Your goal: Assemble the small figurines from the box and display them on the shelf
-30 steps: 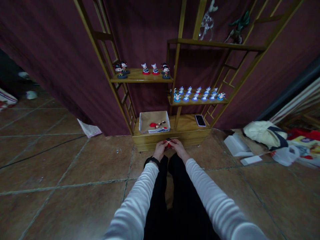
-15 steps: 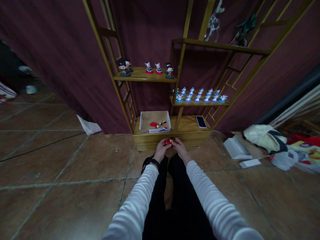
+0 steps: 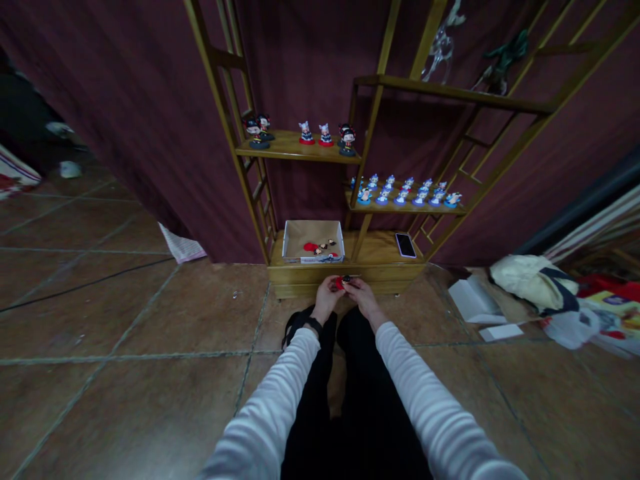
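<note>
Between my hands, in front of the low wooden base of the shelf, is a small figurine (image 3: 345, 281) with a dark head and a red base. My left hand (image 3: 327, 297) grips it by the red part. The fingers of my right hand (image 3: 363, 296) pinch it near the dark head. Just beyond my hands stands an open cardboard box (image 3: 293, 241) on the lowest shelf. Red bases and several small dark-haired figurine pieces (image 3: 323, 247) lie inside it. Fingers hide part of the held figurine.
Several figurines (image 3: 325, 135) stand on the upper left shelf (image 3: 295, 152). Rows of blue-and-white figurines (image 3: 401, 196) fill the middle right shelf. A phone (image 3: 405, 245) lies at the lower right. On the floor at right are a white box (image 3: 475, 301) and bags (image 3: 537, 280).
The view has shifted slightly, so the shelf appears a little further right. Both hands stay together on the figurine, whose red base now shows a bit differently between the fingers.
</note>
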Tool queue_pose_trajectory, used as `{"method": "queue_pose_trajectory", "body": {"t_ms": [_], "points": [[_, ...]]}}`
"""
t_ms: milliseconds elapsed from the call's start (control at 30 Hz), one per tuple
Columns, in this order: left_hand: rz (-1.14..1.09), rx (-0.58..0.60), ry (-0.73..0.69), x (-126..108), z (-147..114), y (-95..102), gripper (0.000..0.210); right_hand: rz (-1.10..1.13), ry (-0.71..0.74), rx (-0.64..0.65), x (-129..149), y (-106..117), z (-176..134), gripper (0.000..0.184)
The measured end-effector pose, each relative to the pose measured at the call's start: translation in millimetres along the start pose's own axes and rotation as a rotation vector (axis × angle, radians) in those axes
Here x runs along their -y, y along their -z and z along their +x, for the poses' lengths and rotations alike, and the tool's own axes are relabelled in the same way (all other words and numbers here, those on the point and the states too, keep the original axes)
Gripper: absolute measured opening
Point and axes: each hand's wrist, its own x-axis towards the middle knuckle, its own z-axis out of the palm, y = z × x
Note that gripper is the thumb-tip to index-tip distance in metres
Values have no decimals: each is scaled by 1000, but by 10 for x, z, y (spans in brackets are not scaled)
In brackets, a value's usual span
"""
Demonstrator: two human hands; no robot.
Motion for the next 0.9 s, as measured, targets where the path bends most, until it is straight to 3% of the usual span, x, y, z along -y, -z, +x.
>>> {"method": "queue_pose_trajectory", "body": {"t_ms": [167, 433, 900], "points": [[16, 10, -14, 26, 12, -3, 45, -26, 13, 7, -19, 5, -6, 38], [78, 50, -40, 107, 56, 5, 38, -141, 81, -88, -89, -32, 23, 35], [46, -69, -37, 100, 49, 11, 43, -77, 13, -96, -64, -61, 30, 33]]}}
